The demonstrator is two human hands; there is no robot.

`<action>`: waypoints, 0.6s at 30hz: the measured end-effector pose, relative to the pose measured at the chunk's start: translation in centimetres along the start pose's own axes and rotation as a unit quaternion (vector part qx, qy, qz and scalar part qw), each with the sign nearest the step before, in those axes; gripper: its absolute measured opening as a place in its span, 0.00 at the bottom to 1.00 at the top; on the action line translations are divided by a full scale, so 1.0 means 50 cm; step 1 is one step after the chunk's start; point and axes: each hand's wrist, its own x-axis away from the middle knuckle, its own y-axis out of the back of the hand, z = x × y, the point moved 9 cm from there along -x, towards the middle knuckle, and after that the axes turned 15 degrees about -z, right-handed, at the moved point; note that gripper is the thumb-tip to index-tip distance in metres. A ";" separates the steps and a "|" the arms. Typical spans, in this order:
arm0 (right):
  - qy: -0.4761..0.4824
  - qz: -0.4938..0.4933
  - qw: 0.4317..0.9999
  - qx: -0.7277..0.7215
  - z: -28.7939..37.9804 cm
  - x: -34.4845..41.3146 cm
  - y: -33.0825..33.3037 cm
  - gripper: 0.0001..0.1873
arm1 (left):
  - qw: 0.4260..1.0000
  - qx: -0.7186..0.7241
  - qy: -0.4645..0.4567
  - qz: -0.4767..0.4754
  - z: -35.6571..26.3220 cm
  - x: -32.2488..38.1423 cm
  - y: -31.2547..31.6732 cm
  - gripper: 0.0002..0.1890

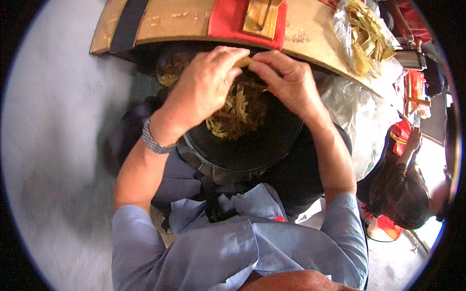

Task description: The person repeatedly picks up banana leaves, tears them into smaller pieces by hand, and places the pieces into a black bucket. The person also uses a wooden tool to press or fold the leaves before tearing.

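Note:
My left hand [207, 80], with a metal-banded watch on its wrist, pinches one end of a small tan piece [243, 62]. Thumb and fingers of my right hand [293, 80] grip its other end, so the piece spans the short gap between my hands. It looks rolled or folded; its material cannot be made out. Below, a round black tub [251, 156] stands between my knees. Pale yellow dried strips, husk-like [238, 103], lie inside among darker brown matter. My forearms and hands partly hide the tub's far side.
Beyond my hands runs a wooden table [174, 18] bearing a red cloth [225, 20] and a small wooden block with a metal rod [260, 22]. Dried strips [367, 40] fill a clear bag at right. Plastic sheeting [355, 112] hangs beside my right arm. Another person's hand [413, 140] is further right.

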 end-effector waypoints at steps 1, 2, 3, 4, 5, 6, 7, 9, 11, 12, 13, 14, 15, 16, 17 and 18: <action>0.033 -0.003 0.999 -0.030 0.008 -0.001 -0.008 0.10 | 1.000 0.002 -0.011 -0.025 -0.010 0.000 -0.007 0.17; 0.034 0.004 0.999 -0.034 0.016 -0.001 -0.016 0.10 | 0.999 0.010 -0.014 -0.030 -0.009 0.004 -0.020 0.19; 0.033 0.014 0.999 -0.040 0.029 0.004 -0.026 0.10 | 1.000 -0.003 0.012 -0.011 0.001 0.007 -0.031 0.18; -0.008 0.014 0.999 -0.046 0.027 0.007 -0.030 0.11 | 1.000 -0.016 0.022 0.000 0.006 0.007 -0.034 0.18; -0.010 0.014 0.999 -0.029 0.028 0.006 -0.029 0.10 | 0.999 -0.030 0.033 0.011 0.011 0.006 -0.036 0.17; -0.009 0.028 0.999 -0.019 0.023 0.012 -0.031 0.10 | 0.998 -0.036 0.033 0.040 0.013 0.011 -0.045 0.15; -0.008 0.042 0.999 -0.009 0.016 0.017 -0.033 0.10 | 0.996 -0.041 0.034 0.069 0.015 0.017 -0.054 0.12; 0.020 0.112 0.993 0.032 0.007 0.035 -0.040 0.13 | 0.983 -0.050 0.007 0.175 0.019 0.049 -0.080 0.08; 0.078 0.228 0.970 0.021 0.025 0.056 -0.052 0.15 | 0.941 -0.055 -0.046 0.330 0.020 0.109 -0.109 0.08; 0.055 0.288 0.956 0.019 0.032 0.068 -0.057 0.14 | 0.944 0.024 0.070 0.323 0.023 0.106 -0.100 0.10; 0.104 0.283 0.954 0.007 0.042 0.078 -0.063 0.14 | 0.932 0.076 0.092 0.342 0.015 0.106 -0.096 0.10; 0.105 0.287 0.952 -0.004 0.051 0.084 -0.061 0.15 | 0.917 0.128 0.114 0.360 0.013 0.108 -0.085 0.09; 0.108 0.292 0.950 -0.017 0.073 0.086 -0.058 0.17 | 0.899 0.178 0.137 0.375 0.012 0.113 -0.072 0.09; 0.133 0.299 0.945 -0.017 0.086 0.092 -0.055 0.16 | 0.904 0.178 0.086 0.379 0.004 0.110 -0.058 0.08; 0.160 0.284 0.945 0.002 0.106 0.094 -0.046 0.15 | 0.910 0.161 0.092 0.371 0.007 0.103 -0.051 0.08; 0.189 0.270 0.944 0.021 0.134 0.096 -0.034 0.14 | 0.916 0.142 0.098 0.361 0.006 0.096 -0.039 0.08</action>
